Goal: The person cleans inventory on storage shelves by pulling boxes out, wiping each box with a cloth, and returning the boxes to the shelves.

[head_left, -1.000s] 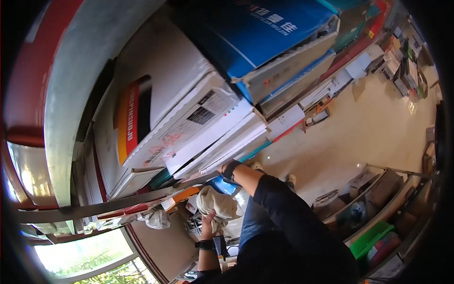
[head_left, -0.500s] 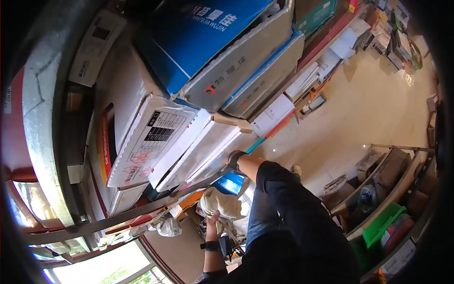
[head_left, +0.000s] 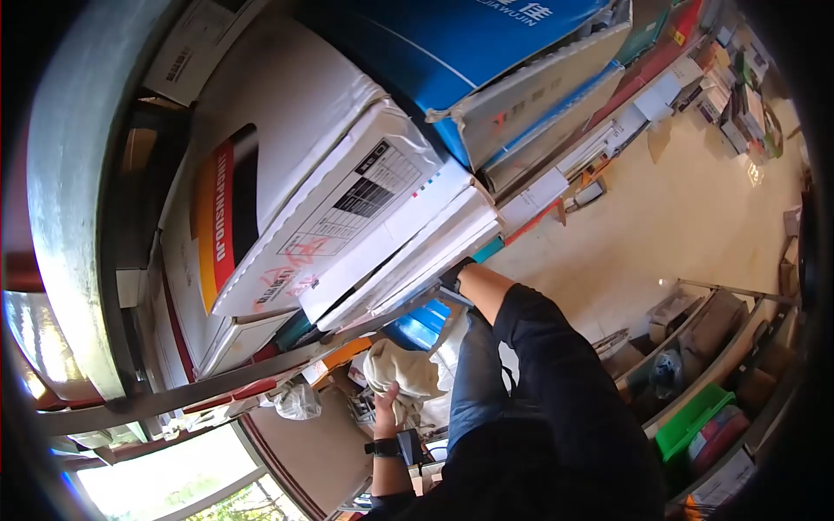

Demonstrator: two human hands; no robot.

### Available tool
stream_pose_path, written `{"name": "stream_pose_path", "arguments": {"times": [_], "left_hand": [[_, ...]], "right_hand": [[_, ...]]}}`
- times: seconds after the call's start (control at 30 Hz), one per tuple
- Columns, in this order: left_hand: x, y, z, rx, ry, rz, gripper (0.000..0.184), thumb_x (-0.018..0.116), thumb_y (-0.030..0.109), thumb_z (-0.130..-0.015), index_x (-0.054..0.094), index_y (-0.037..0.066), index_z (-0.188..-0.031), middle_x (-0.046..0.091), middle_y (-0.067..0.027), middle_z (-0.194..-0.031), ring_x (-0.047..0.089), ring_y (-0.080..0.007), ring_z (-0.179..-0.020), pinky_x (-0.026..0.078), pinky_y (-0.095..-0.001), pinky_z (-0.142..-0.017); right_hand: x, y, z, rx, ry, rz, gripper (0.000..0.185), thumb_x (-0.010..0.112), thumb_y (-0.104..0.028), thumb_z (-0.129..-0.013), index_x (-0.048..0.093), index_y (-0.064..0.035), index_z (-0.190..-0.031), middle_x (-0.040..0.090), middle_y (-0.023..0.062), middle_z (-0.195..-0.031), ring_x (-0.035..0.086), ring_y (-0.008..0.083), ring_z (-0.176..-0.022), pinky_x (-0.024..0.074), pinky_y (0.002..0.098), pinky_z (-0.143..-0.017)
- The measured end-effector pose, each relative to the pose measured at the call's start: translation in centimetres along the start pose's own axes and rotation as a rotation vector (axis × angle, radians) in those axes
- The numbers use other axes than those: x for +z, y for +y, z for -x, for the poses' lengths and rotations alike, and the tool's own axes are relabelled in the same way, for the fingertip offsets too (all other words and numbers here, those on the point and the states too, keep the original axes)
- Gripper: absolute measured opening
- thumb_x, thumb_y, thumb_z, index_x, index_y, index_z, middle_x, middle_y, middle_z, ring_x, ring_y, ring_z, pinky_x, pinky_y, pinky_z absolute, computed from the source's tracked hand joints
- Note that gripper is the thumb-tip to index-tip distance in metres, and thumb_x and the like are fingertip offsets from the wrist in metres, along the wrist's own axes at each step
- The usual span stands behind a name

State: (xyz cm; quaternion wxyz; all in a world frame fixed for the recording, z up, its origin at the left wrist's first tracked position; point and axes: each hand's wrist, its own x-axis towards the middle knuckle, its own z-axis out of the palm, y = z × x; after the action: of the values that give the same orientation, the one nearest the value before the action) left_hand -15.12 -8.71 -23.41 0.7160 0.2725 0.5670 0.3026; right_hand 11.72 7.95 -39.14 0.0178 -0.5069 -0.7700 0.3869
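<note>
My left hand [head_left: 386, 412] is closed round the lower edge of a bunched cream cloth [head_left: 401, 372], low in the middle of the view. A dark band circles that wrist. My right arm [head_left: 539, 330] reaches up to the front edge of a stack of flat white boxes [head_left: 434, 234]. Past the dark wristband [head_left: 455, 273] my right fingers are hidden. Above and left of the flat boxes lies a large white carton [head_left: 347, 195] with a printed label. A blue box [head_left: 417, 52] rests behind it.
A metal shelf rail [head_left: 200, 398] runs below the cartons. Blue plastic [head_left: 421, 323] shows beneath the flat boxes. At the lower right, shelves hold a green bin [head_left: 693, 423] and cartons. More boxes [head_left: 738, 108] stand on the floor at the far right. A bright window [head_left: 174, 464] is lower left.
The view swung left, then back. My right wrist has moved slightly right and down along the box edge, and its hand is now hidden. My left hand still holds the cloth.
</note>
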Motion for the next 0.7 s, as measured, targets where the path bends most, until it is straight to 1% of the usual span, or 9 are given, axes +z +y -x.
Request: {"name": "stream_pose_path", "arguments": {"times": [0.07,0.13,0.17,0.2,0.27,0.3,0.53,0.6,0.7], "left_hand": [[-0.6,-0.5,-0.5,0.012,-0.01,0.004,0.051,0.052,0.017,-0.079,0.03,0.006,-0.124,0.046,-0.0103,-0.115,0.048,-0.024,-0.104,0.04,-0.0369,-0.087],[0.2,-0.1,-0.5,-0.078,0.026,0.012,0.051,0.052,0.017,-0.079,0.031,0.006,-0.124,0.046,-0.0101,-0.115,0.048,-0.0237,-0.104,0.039,-0.0367,-0.087],[0.2,-0.1,-0.8,-0.079,0.017,-0.019,0.05,0.053,0.017,-0.079,0.031,0.006,-0.123,0.046,-0.0102,-0.115,0.048,-0.024,-0.103,0.04,-0.0372,-0.087],[0.4,-0.2,-1.2,-0.081,0.014,-0.025,0.05,0.053,0.017,-0.079,0.031,0.006,-0.123,0.046,-0.0102,-0.115,0.048,-0.024,-0.103,0.04,-0.0372,-0.087],[0.9,0.1,-1.8,-0.049,-0.05,-0.004,0.05,0.053,0.016,-0.079,0.031,0.007,-0.123,0.046,-0.0102,-0.115,0.048,-0.0243,-0.103,0.04,-0.038,-0.086],[1.7,0.9,-1.7,-0.044,-0.044,-0.028,0.049,0.052,0.015,-0.08,0.031,0.007,-0.123,0.046,-0.01,-0.115,0.048,-0.0245,-0.104,0.04,-0.0388,-0.087],[2.2,1.6,-2.6,-0.029,-0.123,-0.02,0.05,0.052,0.015,-0.08,0.03,0.008,-0.124,0.046,-0.0095,-0.115,0.047,-0.0246,-0.105,0.039,-0.0384,-0.088],[3.2,2.0,-2.0,-0.011,-0.07,-0.032,0.051,0.054,0.013,-0.078,0.032,0.007,-0.123,0.046,-0.0079,-0.115,0.046,-0.0216,-0.105,0.038,-0.0349,-0.087],[3.5,2.1,-1.5,-0.032,-0.051,-0.069,0.051,0.054,0.014,-0.079,0.031,0.006,-0.124,0.046,-0.0086,-0.116,0.046,-0.0225,-0.105,0.037,-0.0351,-0.088]], "right_hand": [[0.5,-0.2,0.9,-0.031,0.068,0.05,0.025,0.052,-0.031,-0.073,0.063,-0.0127,-0.085,0.06,0.0126,-0.085,0.058,0.0284,-0.08,0.0466,0.0366,-0.071],[3.6,-1.0,-0.8,-0.062,0.192,0.068,0.025,0.052,-0.032,-0.073,0.063,-0.0129,-0.084,0.06,0.0126,-0.085,0.058,0.0284,-0.08,0.0466,0.0366,-0.071],[6.7,-1.0,-3.8,0.02,0.268,-0.031,0.027,0.049,-0.034,-0.074,0.062,-0.0125,-0.083,0.06,0.012,-0.08,0.058,0.0292,-0.077,0.0468,0.0382,-0.071],[5.7,-1.7,-5.6,-0.178,-0.01,0.004,0.031,0.046,-0.037,-0.076,0.062,-0.0129,-0.086,0.06,0.0124,-0.084,0.058,0.0275,-0.082,0.0458,0.0366,-0.075],[4.7,-4.4,-7.1,0.078,-0.108,-0.191,0.031,0.053,-0.036,-0.073,0.062,-0.0147,-0.094,0.056,0.0132,-0.104,0.056,0.024,-0.094,0.0448,0.0361,-0.078],[4.1,-5.1,-7.0,0.133,-0.1,-0.236,0.031,0.053,-0.036,-0.073,0.061,-0.0144,-0.093,0.056,0.0133,-0.103,0.056,0.0241,-0.094,0.0448,0.0361,-0.078],[-1.3,-6.2,-6.4,0.066,0.141,-0.345,0.03,0.053,-0.033,-0.073,0.061,-0.0126,-0.093,0.057,0.014,-0.1,0.056,0.0253,-0.09,0.0449,0.0361,-0.076],[-1.7,-6.8,-6.7,0.058,0.179,-0.366,0.029,0.053,-0.032,-0.073,0.06,-0.0121,-0.093,0.057,0.0142,-0.1,0.056,0.0256,-0.089,0.0449,0.0361,-0.075],[-1.8,-6.7,-6.2,0.04,0.229,-0.386,0.029,0.054,-0.031,-0.073,0.06,-0.0113,-0.092,0.057,0.0145,-0.098,0.056,0.0261,-0.088,0.0449,0.0361,-0.074]]}}
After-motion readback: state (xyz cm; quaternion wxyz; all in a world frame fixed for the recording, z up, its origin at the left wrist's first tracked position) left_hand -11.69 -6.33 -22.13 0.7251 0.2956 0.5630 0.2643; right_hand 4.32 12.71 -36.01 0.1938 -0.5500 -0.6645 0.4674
